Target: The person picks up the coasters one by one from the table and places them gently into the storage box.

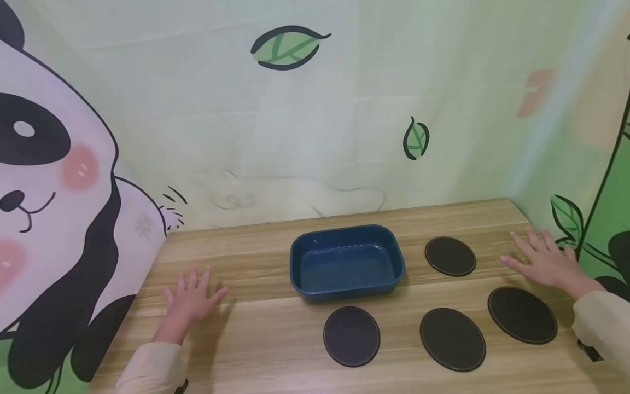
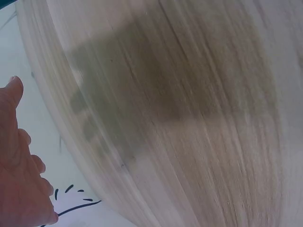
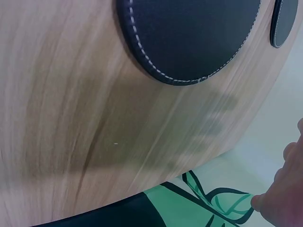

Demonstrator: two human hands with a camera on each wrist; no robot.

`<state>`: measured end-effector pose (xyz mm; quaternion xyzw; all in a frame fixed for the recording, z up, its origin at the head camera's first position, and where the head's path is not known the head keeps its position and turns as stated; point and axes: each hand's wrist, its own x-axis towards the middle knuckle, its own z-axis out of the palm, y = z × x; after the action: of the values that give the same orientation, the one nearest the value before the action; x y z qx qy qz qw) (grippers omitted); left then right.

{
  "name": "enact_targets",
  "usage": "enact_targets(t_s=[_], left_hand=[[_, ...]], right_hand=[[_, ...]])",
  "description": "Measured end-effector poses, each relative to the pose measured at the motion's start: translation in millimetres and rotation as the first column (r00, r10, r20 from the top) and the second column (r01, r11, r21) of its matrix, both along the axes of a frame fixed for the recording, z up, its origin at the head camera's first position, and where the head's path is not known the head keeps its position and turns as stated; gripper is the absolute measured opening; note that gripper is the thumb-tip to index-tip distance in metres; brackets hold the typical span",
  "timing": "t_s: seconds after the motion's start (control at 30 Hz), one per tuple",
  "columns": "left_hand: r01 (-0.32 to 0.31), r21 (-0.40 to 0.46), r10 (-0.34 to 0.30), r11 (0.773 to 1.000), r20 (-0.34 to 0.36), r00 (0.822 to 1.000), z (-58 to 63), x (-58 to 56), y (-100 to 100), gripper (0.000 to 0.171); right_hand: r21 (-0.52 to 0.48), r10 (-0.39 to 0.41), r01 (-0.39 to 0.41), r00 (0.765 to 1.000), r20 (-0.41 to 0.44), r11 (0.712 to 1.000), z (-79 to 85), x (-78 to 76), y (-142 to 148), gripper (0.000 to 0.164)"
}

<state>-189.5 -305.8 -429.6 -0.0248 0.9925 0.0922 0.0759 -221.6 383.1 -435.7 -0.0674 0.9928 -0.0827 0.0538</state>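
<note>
My left hand (image 1: 191,301) hovers over the left part of the wooden table with its fingers spread, holding nothing; its shadow falls on the wood in the left wrist view. On the far right my right hand (image 1: 546,260), fingers also spread and holding nothing, is above the table near two coasters. Closest to it are a round black coaster (image 1: 523,315) with a stitched rim and a second coaster (image 1: 450,256) behind. Two more black coasters, one front right (image 1: 453,339) and one front middle (image 1: 351,336), lie flat. A blue rectangular dish (image 1: 346,290) stands at the middle, with nothing in it.
The wooden table (image 1: 256,339) ends at the back against a pale green cloth (image 1: 315,137) printed with leaves. A large printed panda (image 1: 49,191) covers the left side. Green printed plants (image 1: 610,219) are on the cloth at the right.
</note>
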Motion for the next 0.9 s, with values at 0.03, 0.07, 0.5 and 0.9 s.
enact_targets(t_s=[0.03,0.07,0.5,0.9], left_hand=[[-0.001,-0.001,0.001,1.0,0.004,1.0,-0.1,0.1,0.4,0.092],[-0.001,0.003,0.001,1.0,0.008,1.0,0.1,0.0,0.8,0.092],[0.065,-0.004,-0.065,0.998,-0.063,0.996,8.1,-10.2,15.8,0.093],[0.126,-0.019,-0.128,0.992,-0.076,0.989,13.6,-17.5,50.5,0.085]], right_hand=[[0.003,0.001,-0.001,1.0,0.001,1.0,0.5,0.6,-0.6,0.081],[0.007,0.006,-0.006,1.0,0.001,1.0,1.5,1.2,-1.4,0.081],[0.046,0.056,-0.054,0.997,-0.044,0.998,17.8,4.4,-15.5,0.08],[0.066,0.136,-0.129,0.983,-0.122,0.989,27.3,10.1,-46.1,0.078]])
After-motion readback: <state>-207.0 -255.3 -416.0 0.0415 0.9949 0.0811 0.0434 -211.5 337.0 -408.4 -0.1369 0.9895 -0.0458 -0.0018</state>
